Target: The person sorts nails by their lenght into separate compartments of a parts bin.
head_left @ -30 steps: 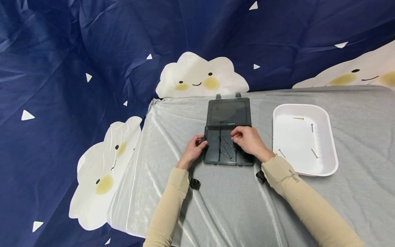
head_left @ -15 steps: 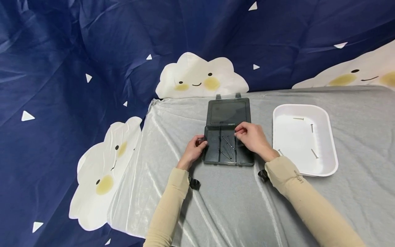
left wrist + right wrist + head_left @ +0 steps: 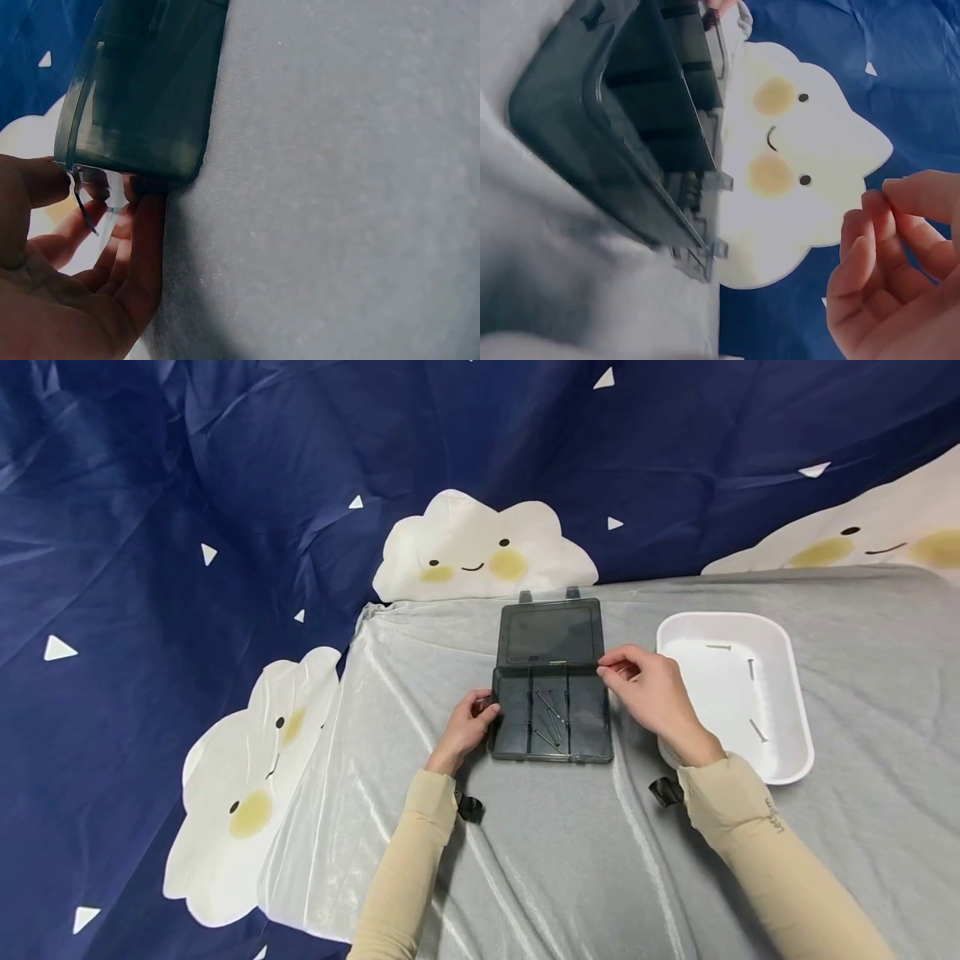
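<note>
A dark translucent storage box [image 3: 588,720] lies open on the cloth, its lid tipped back at the far side. Long thin screws [image 3: 547,740] lie in its middle compartment; the side compartments look bare. My left hand [image 3: 467,722] grips the box's left edge. In the left wrist view, its thumb is at the rim and its fingers bend against the side wall. My right hand [image 3: 654,693] hovers off the box's far right corner, partly over the white tray. Its thumb and fingertips come loosely together in the right wrist view, and nothing shows between them.
To the right stands a white tray [image 3: 712,693] with raised walls. Three loose screws [image 3: 718,647] show inside it, while my right forearm covers its near left corner. Grey cloth [image 3: 555,843] covers the table, and a blue cloud-print curtain [image 3: 300,485] hangs behind.
My right hand has moved right, from over the middle compartment to beyond the box's right edge. Another screw shows in the middle compartment. My left hand keeps its place on the box.
</note>
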{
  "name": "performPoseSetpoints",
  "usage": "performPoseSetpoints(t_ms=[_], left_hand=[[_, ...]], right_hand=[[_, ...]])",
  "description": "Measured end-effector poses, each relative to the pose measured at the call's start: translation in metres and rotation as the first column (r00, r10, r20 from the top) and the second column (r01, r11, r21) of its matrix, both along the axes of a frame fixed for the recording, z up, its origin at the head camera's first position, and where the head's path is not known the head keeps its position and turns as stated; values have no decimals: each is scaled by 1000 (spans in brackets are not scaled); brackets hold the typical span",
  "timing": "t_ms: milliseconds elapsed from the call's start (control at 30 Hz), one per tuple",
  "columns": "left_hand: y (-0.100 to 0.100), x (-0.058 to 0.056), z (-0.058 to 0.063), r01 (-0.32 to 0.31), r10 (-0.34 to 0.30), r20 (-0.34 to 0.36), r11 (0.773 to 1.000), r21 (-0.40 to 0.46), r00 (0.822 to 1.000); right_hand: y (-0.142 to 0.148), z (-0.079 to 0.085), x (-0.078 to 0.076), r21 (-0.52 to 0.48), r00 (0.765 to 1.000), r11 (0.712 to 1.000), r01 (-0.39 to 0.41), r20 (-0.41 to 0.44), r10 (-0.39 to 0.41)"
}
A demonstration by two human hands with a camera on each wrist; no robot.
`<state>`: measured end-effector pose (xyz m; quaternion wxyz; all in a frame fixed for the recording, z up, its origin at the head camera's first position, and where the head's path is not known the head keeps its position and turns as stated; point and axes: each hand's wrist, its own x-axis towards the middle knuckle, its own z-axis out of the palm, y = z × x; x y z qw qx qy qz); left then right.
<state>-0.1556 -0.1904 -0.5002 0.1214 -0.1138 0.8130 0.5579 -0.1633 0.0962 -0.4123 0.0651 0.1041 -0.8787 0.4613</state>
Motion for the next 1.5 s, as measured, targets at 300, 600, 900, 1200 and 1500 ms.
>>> performPoseSetpoints(t_ms=[300, 600, 900, 1200, 1500], left_hand=[[-3, 2, 0, -5, 5, -5, 1000, -11, 1000], [-3, 1, -1, -15, 14, -28, 1000, -14, 1000], [-3, 0, 1, -13, 12, -21, 1000, -22, 1000], [-2, 0, 0, -10, 10, -10, 1000, -28, 1000], [-1, -1, -1, 10, -10, -4, 1000, -22, 1000]], right_hand=[[22, -2, 14, 44, 997, 997, 58, -56, -56], [56, -18, 23, 151, 978, 969, 195, -110, -179], [97, -36, 34, 359, 963, 898, 255, -13, -268], [108, -43, 38, 555, 961, 827, 92, 168, -220], [115, -49, 35, 605, 976, 795, 43, 145, -163]])
